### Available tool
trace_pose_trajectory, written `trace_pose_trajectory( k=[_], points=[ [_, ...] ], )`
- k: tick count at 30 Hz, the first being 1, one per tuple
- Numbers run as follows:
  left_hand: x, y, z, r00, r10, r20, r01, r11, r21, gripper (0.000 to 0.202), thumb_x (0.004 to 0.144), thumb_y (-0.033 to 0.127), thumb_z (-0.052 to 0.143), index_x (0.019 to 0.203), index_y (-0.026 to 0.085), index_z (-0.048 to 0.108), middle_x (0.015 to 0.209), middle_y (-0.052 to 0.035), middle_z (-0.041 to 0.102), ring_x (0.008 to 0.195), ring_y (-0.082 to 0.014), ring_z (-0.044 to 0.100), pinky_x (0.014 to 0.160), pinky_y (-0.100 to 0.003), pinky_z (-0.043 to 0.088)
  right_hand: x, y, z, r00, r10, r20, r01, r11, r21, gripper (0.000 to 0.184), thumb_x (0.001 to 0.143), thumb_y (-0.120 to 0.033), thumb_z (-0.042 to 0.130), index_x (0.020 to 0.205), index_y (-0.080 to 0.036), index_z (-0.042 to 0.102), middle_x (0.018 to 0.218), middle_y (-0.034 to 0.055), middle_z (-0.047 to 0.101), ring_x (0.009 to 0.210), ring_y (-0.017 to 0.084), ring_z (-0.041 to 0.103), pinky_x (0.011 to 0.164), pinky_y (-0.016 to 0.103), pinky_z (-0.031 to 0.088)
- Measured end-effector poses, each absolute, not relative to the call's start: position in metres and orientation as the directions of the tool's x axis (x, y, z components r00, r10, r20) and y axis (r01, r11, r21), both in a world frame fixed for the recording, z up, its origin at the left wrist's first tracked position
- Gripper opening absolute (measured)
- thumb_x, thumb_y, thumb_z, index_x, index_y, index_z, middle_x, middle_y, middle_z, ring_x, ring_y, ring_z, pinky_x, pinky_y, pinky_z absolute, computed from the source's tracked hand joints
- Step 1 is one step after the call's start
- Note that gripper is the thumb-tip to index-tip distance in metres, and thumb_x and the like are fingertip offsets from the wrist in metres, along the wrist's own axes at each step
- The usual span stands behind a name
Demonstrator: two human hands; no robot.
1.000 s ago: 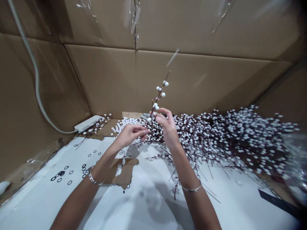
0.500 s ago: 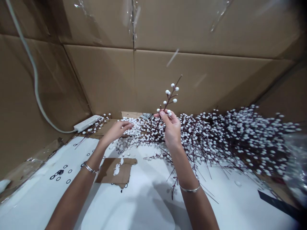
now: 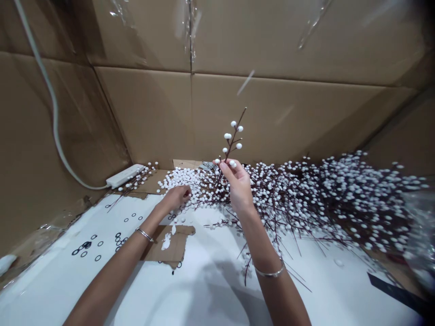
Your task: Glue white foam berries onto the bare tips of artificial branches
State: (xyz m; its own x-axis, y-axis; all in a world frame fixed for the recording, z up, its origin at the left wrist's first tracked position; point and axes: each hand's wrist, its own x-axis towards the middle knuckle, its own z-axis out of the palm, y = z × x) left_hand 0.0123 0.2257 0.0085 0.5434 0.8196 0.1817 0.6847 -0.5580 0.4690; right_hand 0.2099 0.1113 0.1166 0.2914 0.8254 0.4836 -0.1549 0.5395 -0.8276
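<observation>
Between the thumb and fingers of my right hand [image 3: 239, 184] is a berry branch [image 3: 232, 140], a dark brown stem with white berries, held upright. Some of its twig ends are bare. My left hand [image 3: 177, 197] is at the loose white berries [image 3: 180, 175], its fingers curled inward and closed; whatever they pinch is hidden. To the right spreads a large heap of similar berry branches [image 3: 302, 199], which reaches behind my right hand.
A white power strip [image 3: 125, 175] with its cable lies at the back left, beside a few berry sprigs. Black rings [image 3: 86, 245] and a torn cardboard piece [image 3: 166, 244] with white smears lie on the white surface [image 3: 204, 280]. Cardboard walls [image 3: 142, 113] enclose the back and sides.
My left hand has moved right and down at the loose berries, and its fingers have curled closed. My right hand and the branch have shifted slightly left.
</observation>
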Motion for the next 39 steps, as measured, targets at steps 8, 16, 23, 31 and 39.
trace_pose_trajectory(
  k=[8,16,23,31,39],
  points=[
    [-0.015,0.206,0.09,0.469,0.781,0.412,0.398,-0.604,0.691,0.032,0.085,0.034,0.057,0.112,0.017,0.063,0.105,-0.0077,0.068,0.09,-0.019,0.064,0.08,-0.029,0.05,0.195,0.108,0.115,0.17,0.912,0.375,-0.208,0.405,-0.891,0.018,0.082,-0.038,0.066,0.089,-0.022,0.065,0.1,0.0028,0.074,0.1,0.018,0.066,0.097,0.034,0.046],
    [-0.01,0.167,0.129,0.286,0.8,0.527,-0.062,-0.533,0.844,0.023,0.074,0.027,0.076,0.092,0.017,0.065,0.094,-0.0063,0.07,0.092,-0.0185,0.067,0.084,-0.029,0.054,0.171,0.101,0.109,0.002,0.932,0.361,-0.201,0.354,-0.913,0.019,0.082,-0.039,0.067,0.085,-0.022,0.059,0.094,0.0031,0.075,0.098,0.019,0.068,0.094,0.035,0.047],
    [0.006,0.154,0.128,0.288,0.845,0.451,-0.229,-0.397,0.889,0.028,0.075,0.029,0.078,0.099,0.018,0.067,0.105,-0.0086,0.072,0.103,-0.0215,0.067,0.092,-0.033,0.054,0.166,0.097,0.107,0.052,0.892,0.45,-0.264,0.447,-0.855,0.02,0.083,-0.03,0.066,0.074,-0.022,0.05,0.091,0.0015,0.073,0.096,0.018,0.067,0.094,0.034,0.045],
    [0.02,0.149,0.122,0.325,0.862,0.39,-0.362,-0.267,0.893,0.025,0.074,0.027,0.079,0.09,0.017,0.063,0.103,-0.0079,0.074,0.1,-0.0212,0.069,0.095,-0.037,0.052,0.168,0.098,0.105,0.164,0.887,0.431,-0.142,0.454,-0.88,0.028,0.077,-0.037,0.071,0.071,-0.022,0.048,0.081,-0.0018,0.067,0.066,0.012,0.058,0.06,0.025,0.043],
    [0.022,0.148,0.121,0.328,0.869,0.371,-0.36,-0.249,0.899,0.026,0.073,0.027,0.08,0.089,0.017,0.062,0.102,-0.0078,0.075,0.097,-0.0213,0.071,0.094,-0.038,0.052,0.169,0.099,0.104,0.165,0.877,0.451,-0.158,0.475,-0.866,0.025,0.076,-0.036,0.072,0.071,-0.022,0.052,0.09,0.0018,0.07,0.088,0.017,0.064,0.077,0.029,0.049]
  ],
)
